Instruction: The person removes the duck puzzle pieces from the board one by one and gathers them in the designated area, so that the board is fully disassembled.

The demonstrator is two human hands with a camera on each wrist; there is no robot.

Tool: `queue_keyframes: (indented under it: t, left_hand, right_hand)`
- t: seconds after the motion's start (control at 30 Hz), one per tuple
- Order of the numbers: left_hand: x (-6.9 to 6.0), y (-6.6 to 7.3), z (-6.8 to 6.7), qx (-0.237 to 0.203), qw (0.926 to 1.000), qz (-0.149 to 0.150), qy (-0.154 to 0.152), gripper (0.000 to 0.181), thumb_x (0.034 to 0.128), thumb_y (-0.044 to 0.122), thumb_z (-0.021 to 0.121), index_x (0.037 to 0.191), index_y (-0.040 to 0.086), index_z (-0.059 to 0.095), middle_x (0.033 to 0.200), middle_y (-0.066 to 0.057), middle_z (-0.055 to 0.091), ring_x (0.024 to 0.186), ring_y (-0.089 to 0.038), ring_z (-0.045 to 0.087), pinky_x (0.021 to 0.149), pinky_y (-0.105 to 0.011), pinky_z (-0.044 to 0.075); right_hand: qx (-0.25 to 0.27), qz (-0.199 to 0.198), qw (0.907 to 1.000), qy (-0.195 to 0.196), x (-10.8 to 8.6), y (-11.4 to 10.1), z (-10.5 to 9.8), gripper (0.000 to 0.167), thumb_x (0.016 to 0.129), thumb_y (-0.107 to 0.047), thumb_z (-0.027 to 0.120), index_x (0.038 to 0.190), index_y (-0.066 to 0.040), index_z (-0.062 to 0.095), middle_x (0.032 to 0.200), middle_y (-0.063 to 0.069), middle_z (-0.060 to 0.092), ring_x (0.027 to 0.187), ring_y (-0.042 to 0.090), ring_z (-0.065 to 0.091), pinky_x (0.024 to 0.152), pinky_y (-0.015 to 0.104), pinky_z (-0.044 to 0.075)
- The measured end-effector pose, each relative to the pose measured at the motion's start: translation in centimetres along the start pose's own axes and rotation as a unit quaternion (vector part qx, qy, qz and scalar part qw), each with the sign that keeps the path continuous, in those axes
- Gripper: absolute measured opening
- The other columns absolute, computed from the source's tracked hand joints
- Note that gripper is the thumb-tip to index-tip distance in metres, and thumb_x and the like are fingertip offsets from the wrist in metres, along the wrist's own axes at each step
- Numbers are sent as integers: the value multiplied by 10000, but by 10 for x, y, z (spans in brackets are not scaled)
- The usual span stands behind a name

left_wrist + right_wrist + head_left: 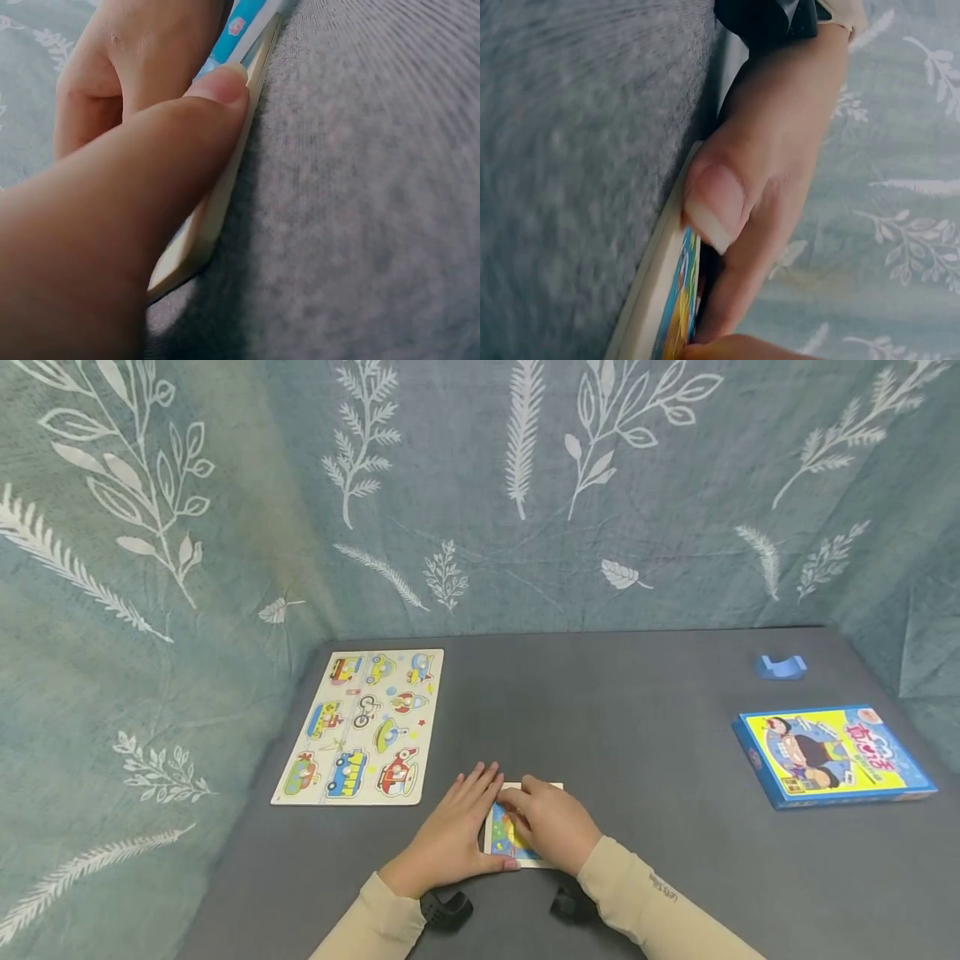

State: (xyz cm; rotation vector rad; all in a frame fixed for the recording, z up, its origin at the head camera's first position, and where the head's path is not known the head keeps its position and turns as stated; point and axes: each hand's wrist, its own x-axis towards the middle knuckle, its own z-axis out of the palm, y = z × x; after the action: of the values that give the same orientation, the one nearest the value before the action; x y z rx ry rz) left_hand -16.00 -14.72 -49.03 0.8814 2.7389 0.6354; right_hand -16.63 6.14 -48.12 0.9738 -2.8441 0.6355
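Note:
A small picture puzzle board with a pale rim and a blue, green and yellow picture lies flat on the table between the hands. My left hand lies along its left side with fingers straight. In the left wrist view, the left thumb rests on the board's near rim. My right hand is over the right part of the board, fingers bent down to the picture. Those fingers and the left hand cover much of the picture; whether the right fingertips pinch a piece is hidden.
To the left lies a larger vehicle puzzle board. A blue and yellow box lies at the right, with a blue curved holder behind it. A patterned cloth hangs behind the grey table.

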Motion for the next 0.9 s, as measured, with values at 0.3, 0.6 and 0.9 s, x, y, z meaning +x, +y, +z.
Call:
queue_keyframes:
  t: [0.3, 0.6, 0.9]
  left_hand:
    - [-1, 1, 4, -59, 9998, -166, 43, 1213, 832, 764, 716, 1665, 37, 216, 1745, -112, 101, 1606, -282, 21, 1292, -510, 77]
    - [4, 1, 6, -206, 9987, -364, 299, 1058, 919, 660, 698, 1653, 29, 268, 1737, -118, 154, 1607, -285, 58, 1290, -523, 97]
    - [5, 3, 7, -184, 9962, -465, 712, 737, 1032, 465, 645, 1585, 28, 430, 1701, -135, 286, 1591, -314, 176, 1277, -549, 158]
  right_hand:
    - [-361, 272, 9986, 269, 1, -2, 8, 270, 1041, -252, 684, 1278, -138, 748, 883, 27, 603, 682, 111, 596, 569, 264, 554]
    - [-167, 307, 9993, -119, 6, 3, 2, 307, 1058, -258, 660, 1347, -168, 711, 891, -2, 578, 623, 57, 489, 556, 257, 504]
    - [-213, 111, 9997, -68, 9, 8, 8, 290, 1056, -248, 662, 1336, -176, 673, 843, 5, 512, 550, 36, 400, 456, 206, 361]
